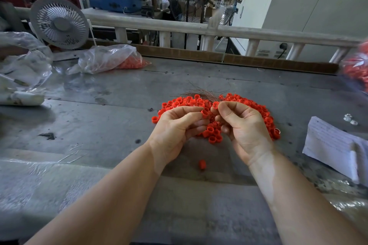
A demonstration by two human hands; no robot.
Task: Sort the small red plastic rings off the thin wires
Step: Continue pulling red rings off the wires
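A pile of small red plastic rings (179,103) lies on the grey metal table (99,125), spreading behind and under both hands. My left hand (177,125) pinches one red ring (204,113) between thumb and fingers. My right hand (243,125) is curled beside it, its fingertips pinching the near end of a bundle of thin wires (205,93) that fans out away from me over the pile. The two hands nearly touch at the fingertips. One loose ring (202,164) lies on the table between my forearms.
A clear bag with red rings (111,58) and a small white fan (59,23) sit at the back left. More crumpled plastic (22,65) lies at the far left. Folded paper (334,151) lies at the right; another bag of rings (356,69) hangs at the right edge.
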